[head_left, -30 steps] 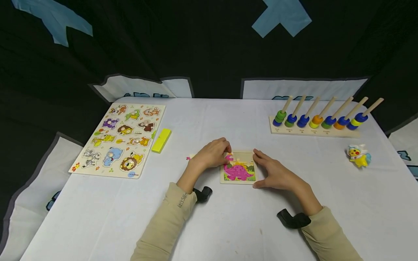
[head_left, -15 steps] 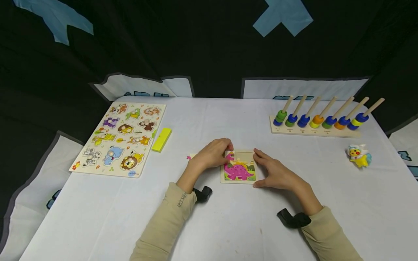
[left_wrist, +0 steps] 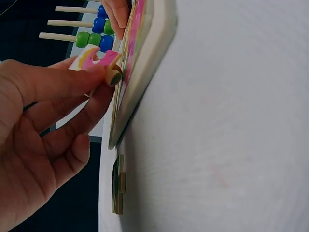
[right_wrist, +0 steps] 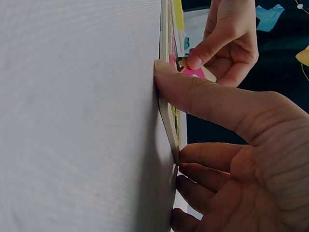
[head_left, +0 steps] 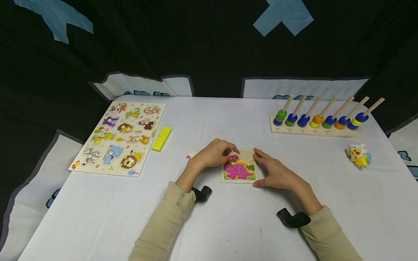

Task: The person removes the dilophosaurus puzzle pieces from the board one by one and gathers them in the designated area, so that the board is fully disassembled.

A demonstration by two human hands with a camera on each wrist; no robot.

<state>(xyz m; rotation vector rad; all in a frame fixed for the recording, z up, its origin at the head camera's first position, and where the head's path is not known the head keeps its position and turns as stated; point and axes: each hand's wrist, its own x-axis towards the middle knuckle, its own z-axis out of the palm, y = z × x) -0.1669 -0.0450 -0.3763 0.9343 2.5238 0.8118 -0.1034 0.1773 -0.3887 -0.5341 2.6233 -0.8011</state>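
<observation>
A small wooden jigsaw tray [head_left: 240,182] lies on the white table, with a pink dinosaur picture in its lower part and bare wood at the upper right. Between thumb and fingertips my left hand [head_left: 212,154] pinches a pink, white and yellow puzzle piece [left_wrist: 110,57], tilted over the tray's upper left. My right hand [head_left: 277,173] holds the tray's right side, thumb at the near corner and index finger at the far one. Another puzzle piece [left_wrist: 117,186] lies on the table left of the tray, mostly hidden by my left hand in the head view.
An animal puzzle board [head_left: 119,139] lies at the left, with a yellow block [head_left: 161,139] beside it. At the back right stands a peg rack [head_left: 315,132] with coloured beads. A small toy figure [head_left: 358,155] stands on the right.
My left hand has shifted slightly right with the pinched puzzle piece, which now sits tilted over the tray instead of near its upper left corner. The right hand stays in place.
</observation>
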